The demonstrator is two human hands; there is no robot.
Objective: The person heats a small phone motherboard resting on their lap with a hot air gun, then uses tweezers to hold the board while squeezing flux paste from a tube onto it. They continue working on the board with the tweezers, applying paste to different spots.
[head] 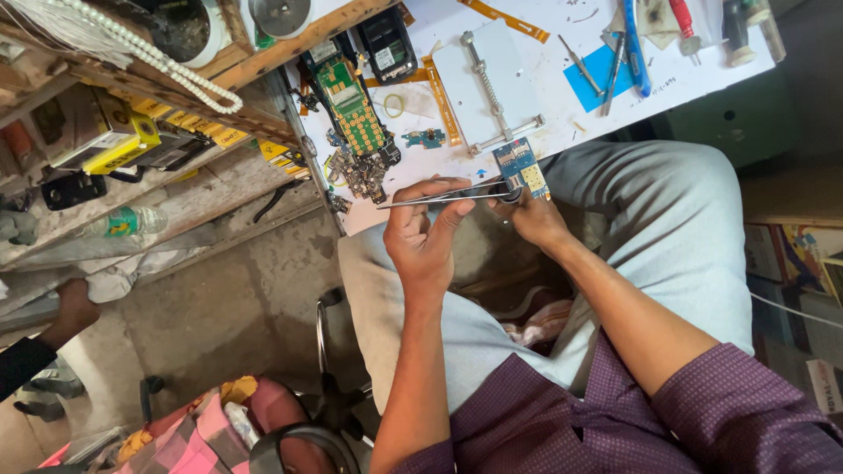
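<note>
At the middle of the frame the left hand (421,235) pinches a pair of tweezers (443,197) — long axis nearly level, running left-right across the frame. The right hand (536,215) is closed around a small blue circuit board (521,167), tilted up and left at the white table (544,96) edge. Farther up lies a green keypad board (351,105); yellow boxes (123,140) sit on the shelf, upper left.

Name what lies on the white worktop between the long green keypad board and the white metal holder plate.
In the head view, between the green keypad board and the holder plate lie a yellow ring, an orange ribbon strip and a small blue-green board.
</note>
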